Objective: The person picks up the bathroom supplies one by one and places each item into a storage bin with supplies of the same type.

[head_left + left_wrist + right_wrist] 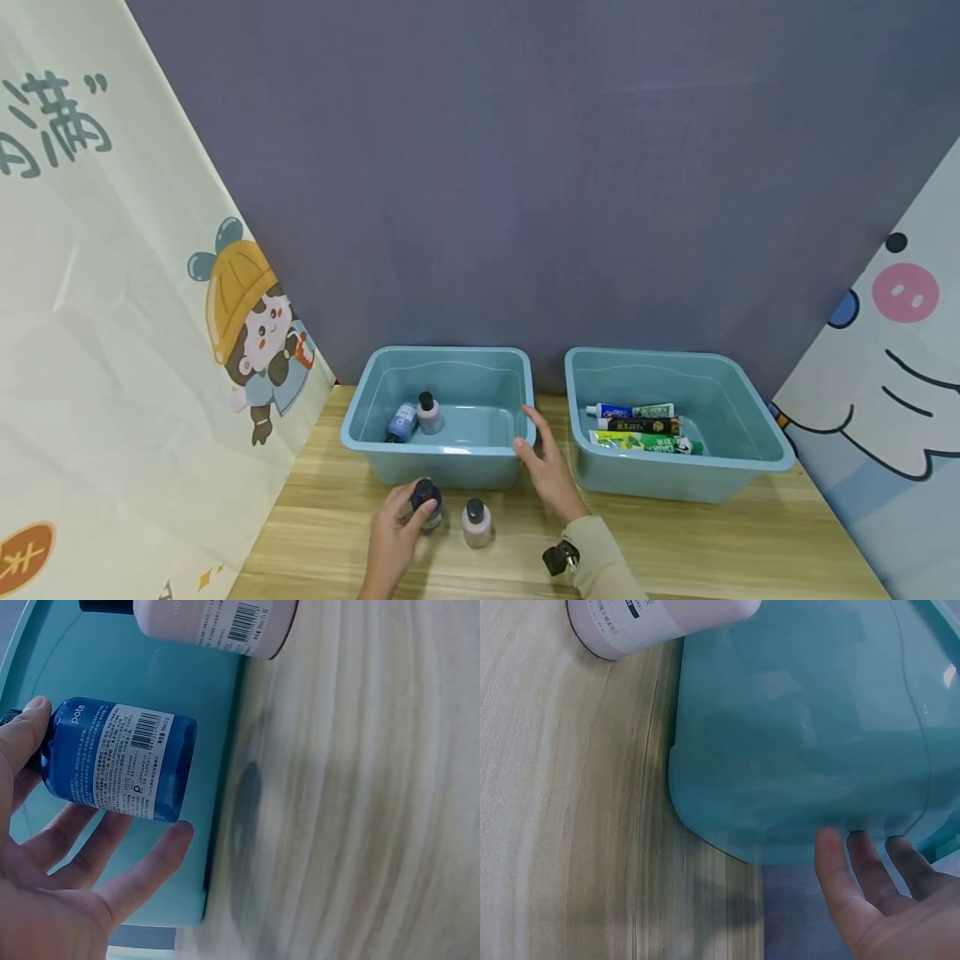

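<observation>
My left hand [395, 533] holds a dark blue bottle [112, 757] near its black cap, thumb on one side. The bottle is above the table in front of the left teal bin [450, 467]. Just right of it, a pale pink bottle [476, 527] with a black cap stands on the table. My right hand [551, 475] grips the left bin's front right corner, thumb over the rim and fingers against the outer side wall. Inside that bin, a blue bottle [402, 422] lies tilted beside an upright pale pink bottle [429, 415].
A second teal bin [645, 479] stands to the right, with several toothpaste tubes [637, 425] lying in it. Both bins rest on a wooden table [315, 533] against a grey-blue backdrop [525, 183]. Printed panels flank the table.
</observation>
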`<action>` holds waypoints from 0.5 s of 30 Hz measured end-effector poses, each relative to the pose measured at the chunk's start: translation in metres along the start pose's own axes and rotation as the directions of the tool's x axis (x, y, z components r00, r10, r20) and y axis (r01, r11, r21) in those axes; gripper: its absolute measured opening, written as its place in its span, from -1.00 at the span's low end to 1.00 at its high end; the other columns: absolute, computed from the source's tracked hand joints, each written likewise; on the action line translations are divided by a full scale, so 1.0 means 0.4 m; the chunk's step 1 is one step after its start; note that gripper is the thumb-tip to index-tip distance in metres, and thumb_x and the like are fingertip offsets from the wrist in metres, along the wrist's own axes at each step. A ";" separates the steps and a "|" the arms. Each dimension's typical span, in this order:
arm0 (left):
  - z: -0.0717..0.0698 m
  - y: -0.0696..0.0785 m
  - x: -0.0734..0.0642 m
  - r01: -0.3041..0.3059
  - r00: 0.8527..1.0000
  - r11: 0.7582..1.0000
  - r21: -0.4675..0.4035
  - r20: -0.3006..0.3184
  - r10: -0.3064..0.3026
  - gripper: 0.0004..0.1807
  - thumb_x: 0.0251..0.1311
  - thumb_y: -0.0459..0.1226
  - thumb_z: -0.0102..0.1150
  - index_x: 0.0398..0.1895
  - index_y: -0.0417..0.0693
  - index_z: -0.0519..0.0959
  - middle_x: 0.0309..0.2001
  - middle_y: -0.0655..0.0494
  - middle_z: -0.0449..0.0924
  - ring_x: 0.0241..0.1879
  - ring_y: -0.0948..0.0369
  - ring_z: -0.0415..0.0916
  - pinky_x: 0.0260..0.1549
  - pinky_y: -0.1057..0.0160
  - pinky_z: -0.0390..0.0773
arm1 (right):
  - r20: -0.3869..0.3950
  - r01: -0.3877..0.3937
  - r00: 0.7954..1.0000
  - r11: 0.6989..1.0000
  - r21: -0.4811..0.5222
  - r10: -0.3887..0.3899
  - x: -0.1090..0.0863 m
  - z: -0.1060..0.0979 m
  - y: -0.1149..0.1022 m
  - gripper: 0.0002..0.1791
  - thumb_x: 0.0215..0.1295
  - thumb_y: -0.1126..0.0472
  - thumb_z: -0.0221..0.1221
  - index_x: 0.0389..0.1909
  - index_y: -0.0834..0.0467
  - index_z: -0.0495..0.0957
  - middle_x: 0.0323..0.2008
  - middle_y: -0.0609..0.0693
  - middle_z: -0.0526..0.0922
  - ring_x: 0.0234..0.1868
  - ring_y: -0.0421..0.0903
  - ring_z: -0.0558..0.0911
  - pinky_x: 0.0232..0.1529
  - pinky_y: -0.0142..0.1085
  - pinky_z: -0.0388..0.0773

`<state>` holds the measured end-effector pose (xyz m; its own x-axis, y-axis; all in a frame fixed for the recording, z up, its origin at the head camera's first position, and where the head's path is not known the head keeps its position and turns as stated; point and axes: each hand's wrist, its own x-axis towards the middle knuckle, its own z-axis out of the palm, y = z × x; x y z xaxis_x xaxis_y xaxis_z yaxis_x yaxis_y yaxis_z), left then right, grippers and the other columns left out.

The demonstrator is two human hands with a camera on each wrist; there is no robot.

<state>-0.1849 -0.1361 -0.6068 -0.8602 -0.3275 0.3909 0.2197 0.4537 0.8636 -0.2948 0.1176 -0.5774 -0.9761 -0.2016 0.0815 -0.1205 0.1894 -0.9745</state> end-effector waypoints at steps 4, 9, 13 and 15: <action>0.000 0.004 0.003 -0.006 1.000 1.000 -0.021 -0.014 0.006 -0.60 0.02 -0.43 0.51 -0.03 0.01 0.76 -0.11 0.13 0.75 -0.09 0.39 0.63 -0.19 0.15 0.74 | -0.004 0.005 1.000 1.000 0.001 -0.005 0.000 -0.002 0.002 -0.29 0.45 -0.32 0.08 0.55 -0.41 0.11 0.65 0.01 0.04 0.61 0.28 0.06 0.40 0.45 0.11; -0.001 0.005 0.007 -0.024 1.000 1.000 -0.014 -0.011 0.024 -0.59 0.01 -0.44 0.51 -0.02 0.02 0.76 -0.11 0.14 0.74 -0.10 0.39 0.62 -0.20 0.12 0.75 | -0.006 0.004 1.000 1.000 0.000 -0.004 0.000 -0.002 0.002 -0.27 0.44 -0.32 0.08 0.56 -0.36 0.12 0.64 0.02 0.04 0.61 0.29 0.06 0.40 0.45 0.11; -0.004 0.016 0.013 -0.012 1.000 1.000 0.005 0.007 0.012 -0.61 0.07 -0.39 0.49 0.01 0.03 0.75 -0.09 0.14 0.73 -0.09 0.43 0.60 -0.21 0.23 0.73 | -0.010 0.002 1.000 1.000 -0.009 -0.002 0.000 0.000 0.001 -0.27 0.45 -0.32 0.08 0.57 -0.34 0.12 0.64 0.03 0.05 0.61 0.29 0.07 0.40 0.45 0.11; -0.004 0.021 0.016 -0.002 1.000 1.000 -0.003 0.010 0.002 -0.61 0.08 -0.39 0.48 0.02 0.02 0.74 -0.08 0.13 0.73 -0.09 0.44 0.59 -0.23 0.28 0.72 | -0.010 -0.001 1.000 1.000 -0.011 0.001 0.001 0.001 0.002 -0.27 0.44 -0.33 0.08 0.56 -0.35 0.12 0.64 0.03 0.05 0.61 0.29 0.07 0.40 0.45 0.10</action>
<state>-0.1878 -0.1358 -0.5963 -0.8643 -0.3180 0.3896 0.2229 0.4523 0.8636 -0.2951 0.1173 -0.5782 -0.9780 -0.1918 0.0826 -0.1214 0.2007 -0.9721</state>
